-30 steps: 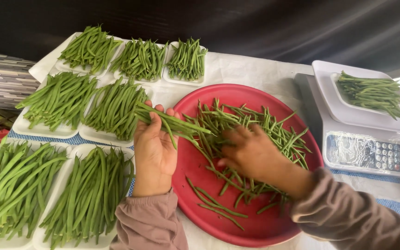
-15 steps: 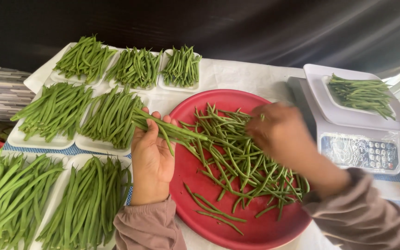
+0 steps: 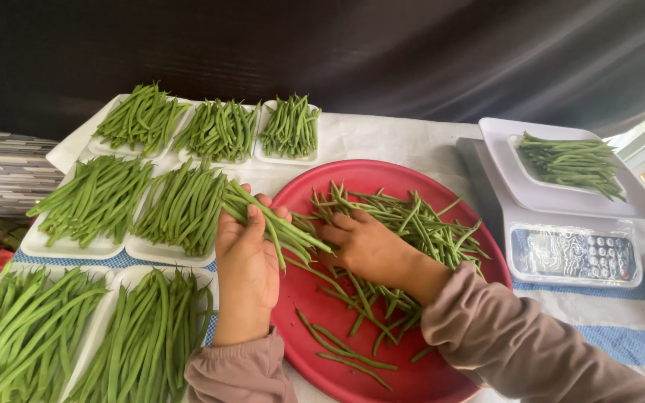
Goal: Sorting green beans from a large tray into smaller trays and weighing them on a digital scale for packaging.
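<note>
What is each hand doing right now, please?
Left hand: closed around a bunch of green beans.
Right hand: laid flat, palm down, on the loose beans in the red tray; no clear grip.

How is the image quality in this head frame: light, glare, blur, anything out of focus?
Head view: soft, even daylight, with faint shadows under the hands; the left hand gripping a bunch of green beans and the right hand on the red tray are sharp, without motion blur; the scale's plastic-covered keypad shows glare; the dark backdrop looks streaky; edges bow slightly.
</note>
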